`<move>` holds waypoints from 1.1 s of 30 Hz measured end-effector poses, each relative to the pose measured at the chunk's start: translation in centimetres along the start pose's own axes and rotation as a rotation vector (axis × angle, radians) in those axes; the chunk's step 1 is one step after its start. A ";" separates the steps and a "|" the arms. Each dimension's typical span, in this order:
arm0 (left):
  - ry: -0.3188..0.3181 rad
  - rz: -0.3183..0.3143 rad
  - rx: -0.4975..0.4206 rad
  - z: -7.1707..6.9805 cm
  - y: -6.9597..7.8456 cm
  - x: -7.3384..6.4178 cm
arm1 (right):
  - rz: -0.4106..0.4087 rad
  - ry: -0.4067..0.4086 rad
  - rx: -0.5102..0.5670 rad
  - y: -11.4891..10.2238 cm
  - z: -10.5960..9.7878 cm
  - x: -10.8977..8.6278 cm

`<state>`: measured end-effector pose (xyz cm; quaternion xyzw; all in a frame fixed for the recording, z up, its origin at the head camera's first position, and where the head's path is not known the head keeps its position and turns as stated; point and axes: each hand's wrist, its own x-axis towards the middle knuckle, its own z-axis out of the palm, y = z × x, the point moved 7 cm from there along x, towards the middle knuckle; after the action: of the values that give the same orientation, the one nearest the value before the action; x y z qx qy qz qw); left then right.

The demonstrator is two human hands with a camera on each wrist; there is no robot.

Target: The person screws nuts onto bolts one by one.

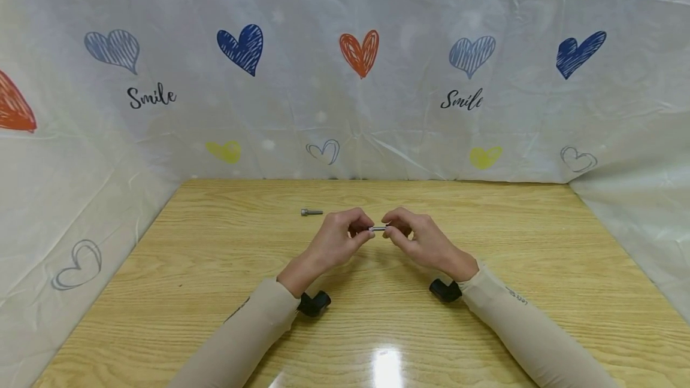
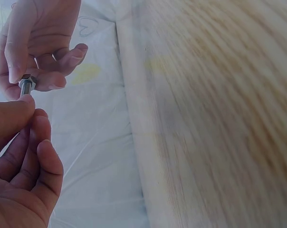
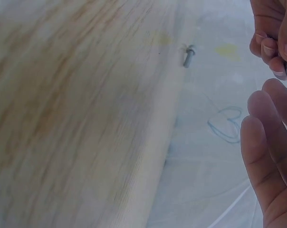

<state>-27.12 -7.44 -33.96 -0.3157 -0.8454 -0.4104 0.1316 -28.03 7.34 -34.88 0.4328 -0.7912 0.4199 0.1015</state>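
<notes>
Above the table, my left hand (image 1: 335,238) pinches a small metal bolt (image 1: 378,229) between thumb and fingertips. The bolt lies level, pointing toward my right hand (image 1: 423,238). In the left wrist view a hex nut (image 2: 28,80) sits at the bolt's far end, with the threads showing below it. My right thumb and index finger pinch the nut there, while its other fingers stay loosely bent. How far the nut is threaded on cannot be told. A second bolt (image 1: 311,212) lies on the table, left of my left hand.
The wooden table (image 1: 215,280) runs back to a white cloth (image 1: 409,130) printed with hearts and "Smile". Black wrist mounts (image 1: 315,304) hang below both sleeve cuffs, close to the tabletop. Light glares on the table's front part.
</notes>
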 end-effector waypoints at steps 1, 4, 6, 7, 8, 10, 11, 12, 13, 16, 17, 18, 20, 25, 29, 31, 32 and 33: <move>0.002 -0.002 0.001 0.0 0.0 0.0 | 0.001 -0.003 0.002 0.0 0.0 0.0; 0.006 -0.005 0.000 -0.1 0.1 0.0 | 0.005 -0.008 0.009 0.0 0.1 0.1; 0.006 -0.007 -0.001 -0.2 0.1 0.0 | 0.010 -0.008 0.007 0.0 0.2 0.1; 0.006 -0.009 0.000 -0.2 0.1 0.0 | 0.012 -0.009 0.007 0.0 0.2 0.1; 0.006 -0.011 -0.001 -0.2 0.1 0.0 | 0.016 -0.009 0.006 0.0 0.2 0.1; 0.005 -0.015 0.002 -0.2 0.0 0.0 | 0.022 -0.009 0.001 0.0 0.3 0.0; 0.004 -0.017 0.001 -0.2 0.0 0.0 | 0.022 -0.009 -0.003 0.1 0.3 0.0; 0.005 -0.018 0.001 -0.2 0.0 0.0 | 0.020 -0.008 -0.006 0.1 0.4 0.0; 0.006 -0.019 0.000 -0.2 0.0 0.0 | 0.021 -0.009 -0.012 0.2 0.4 0.0; 0.005 -0.020 -0.002 -0.2 0.0 0.0 | 0.024 -0.007 -0.027 0.3 0.4 0.0; 0.005 -0.019 -0.002 -0.2 0.0 0.0 | 0.026 -0.006 -0.030 0.3 0.4 -0.1; 0.006 -0.018 -0.002 -0.2 0.0 0.0 | 0.028 -0.005 -0.029 0.3 0.4 -0.1; 0.006 -0.017 0.000 -0.2 0.0 0.0 | 0.029 -0.003 -0.025 0.3 0.4 0.0; 0.007 -0.015 0.003 -0.2 -0.1 0.0 | 0.017 0.008 -0.021 0.3 0.5 0.1; 0.009 -0.014 0.003 -0.2 -0.2 0.0 | 0.013 0.010 -0.029 0.2 0.5 0.1; 0.010 -0.014 0.002 -0.1 -0.4 0.0 | 0.014 0.006 -0.032 0.2 0.5 0.1; 0.012 -0.012 0.002 -0.1 -0.4 0.0 | 0.016 0.004 -0.033 0.2 0.5 0.1; 0.014 -0.011 0.002 -0.1 -0.4 0.0 | 0.018 0.001 -0.033 0.2 0.6 0.0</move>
<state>-27.35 -7.76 -34.15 -0.3079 -0.8465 -0.4126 0.1356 -28.08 6.92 -35.32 0.4236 -0.8018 0.4081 0.1052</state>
